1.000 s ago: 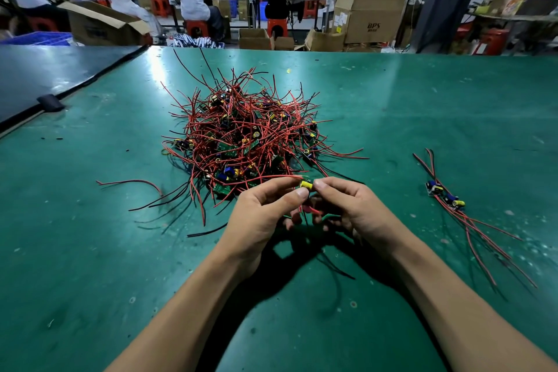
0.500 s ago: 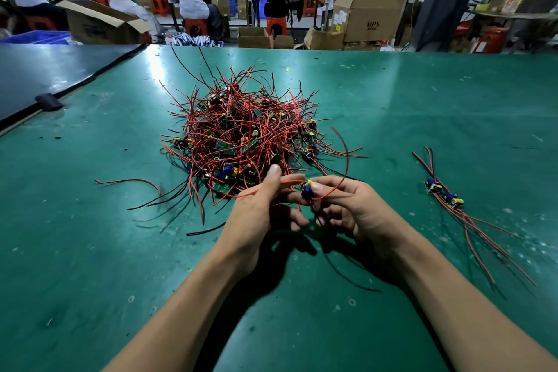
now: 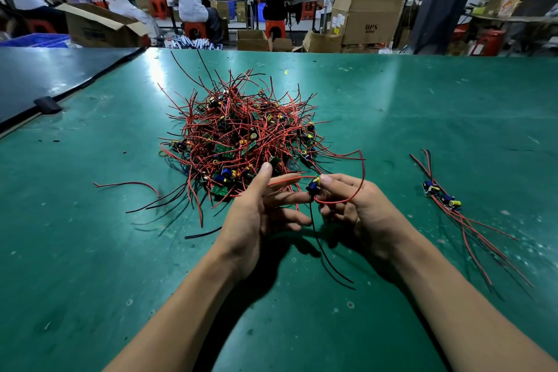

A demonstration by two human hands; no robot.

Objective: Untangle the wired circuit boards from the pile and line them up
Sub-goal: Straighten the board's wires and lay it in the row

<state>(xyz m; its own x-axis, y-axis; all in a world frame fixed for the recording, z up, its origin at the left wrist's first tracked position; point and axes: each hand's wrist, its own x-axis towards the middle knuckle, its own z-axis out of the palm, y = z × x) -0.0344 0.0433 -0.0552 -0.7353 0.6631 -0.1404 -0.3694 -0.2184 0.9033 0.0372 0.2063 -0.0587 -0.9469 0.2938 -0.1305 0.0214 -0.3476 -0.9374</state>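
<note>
A tangled pile of small circuit boards with red and black wires [image 3: 241, 136] lies on the green table [image 3: 422, 118], just beyond my hands. My right hand [image 3: 359, 211] pinches one small board [image 3: 313, 184] with blue and yellow parts just in front of the pile. Its red wire loops up and right, and its black wires hang down to the table. My left hand [image 3: 259, 211] is beside it, fingers spread and straight, with a red wire lying across them. To the right, two separated boards [image 3: 442, 195] lie in line, their wires trailing toward me.
A dark table [image 3: 45, 78] adjoins on the left, with a black clip [image 3: 48, 104] at the seam. One loose red wire [image 3: 126, 184] lies left of the pile. Beyond the far edge are cardboard boxes [image 3: 365, 18], red stools and seated people at benches.
My hands have drawn one board out of the pile's near edge. My left hand has let go and spread its fingers; the board's red wire now loops free to the right.
</note>
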